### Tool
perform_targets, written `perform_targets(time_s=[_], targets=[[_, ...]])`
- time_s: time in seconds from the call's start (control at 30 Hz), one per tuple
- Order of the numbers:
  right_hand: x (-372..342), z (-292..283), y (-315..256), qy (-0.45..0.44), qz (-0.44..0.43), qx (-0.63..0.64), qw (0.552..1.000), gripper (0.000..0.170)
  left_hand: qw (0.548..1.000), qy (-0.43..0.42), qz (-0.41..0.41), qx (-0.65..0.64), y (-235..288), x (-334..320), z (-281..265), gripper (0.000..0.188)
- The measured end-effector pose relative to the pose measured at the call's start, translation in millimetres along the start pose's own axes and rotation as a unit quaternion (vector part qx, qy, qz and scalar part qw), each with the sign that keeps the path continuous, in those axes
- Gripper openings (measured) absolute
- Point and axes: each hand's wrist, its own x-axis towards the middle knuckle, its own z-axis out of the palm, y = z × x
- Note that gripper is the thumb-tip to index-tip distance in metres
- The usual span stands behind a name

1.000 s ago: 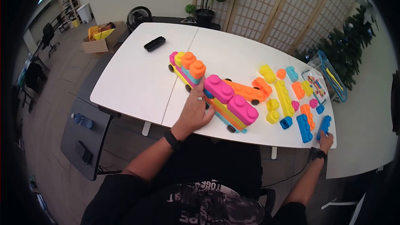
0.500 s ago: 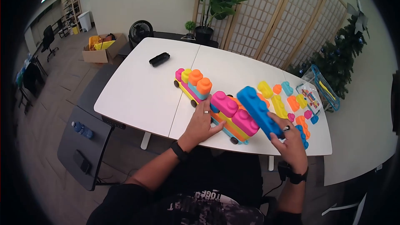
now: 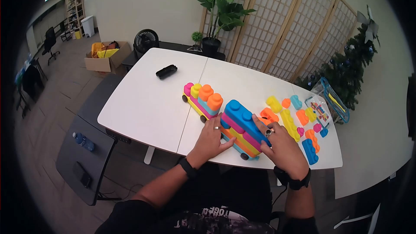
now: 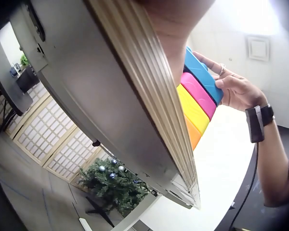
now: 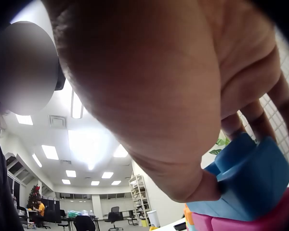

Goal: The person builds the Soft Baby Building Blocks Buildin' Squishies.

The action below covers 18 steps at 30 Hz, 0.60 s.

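A long blue block lies along the top of a stack with pink, yellow and orange layers on a wheeled base. My right hand pinches the blue block near its right end; in the right wrist view the thumb presses the side of the blue block. My left hand holds the stack's left end from the near side, its fingertips between the stack and a smaller wheeled vehicle carrying pink, yellow and orange blocks. The stack hides part of the left fingers.
Loose blocks, such as a long yellow one and a blue one, lie on the right of the white table. Behind the stack is an orange piece. A black case lies at the back left, a picture card at the right.
My right hand has brought the blue block from the table's right edge leftward onto the stack's pink blocks. My left hand stays at the stack's left end. The head view has shifted somewhat.
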Motion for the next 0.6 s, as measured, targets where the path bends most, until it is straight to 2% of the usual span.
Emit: perform_targets(time_s=[0.1, 0.17, 0.2, 0.23, 0.33, 0.53, 0.6], targets=[[4, 4, -7, -0.007, 0.020, 0.011, 1.000, 0.080, 1.000, 0.002, -0.003, 0.013, 3, 2, -4, 0.095], [5, 6, -5, 0.018, 0.037, 0.042, 0.998, 0.077, 1.000, 0.017, -0.006, 0.022, 1, 0, 5, 0.080], [6, 8, -4, 0.016, 0.038, 0.043, 0.998, 0.078, 0.998, -0.021, -0.067, -0.002, 5, 1, 2, 0.075], [3, 15, -5, 0.053, 0.029, 0.033, 0.998, 0.076, 0.997, -0.012, 0.010, 0.075, -1, 0, 4, 0.074], [2, 31, -21, 0.041, 0.090, -0.001, 0.995, 0.080, 0.998, -0.015, -0.036, 0.044, -1, 1, 6, 0.081], [5, 48, -26, 0.073, 0.110, -0.037, 0.991, 0.092, 0.997, -0.020, -0.039, 0.069, -2, -2, 4, 0.076], [7, 53, -21, 0.089, 0.096, -0.029, 0.991, 0.089, 0.997, -0.015, -0.035, 0.067, -3, -2, 5, 0.074]])
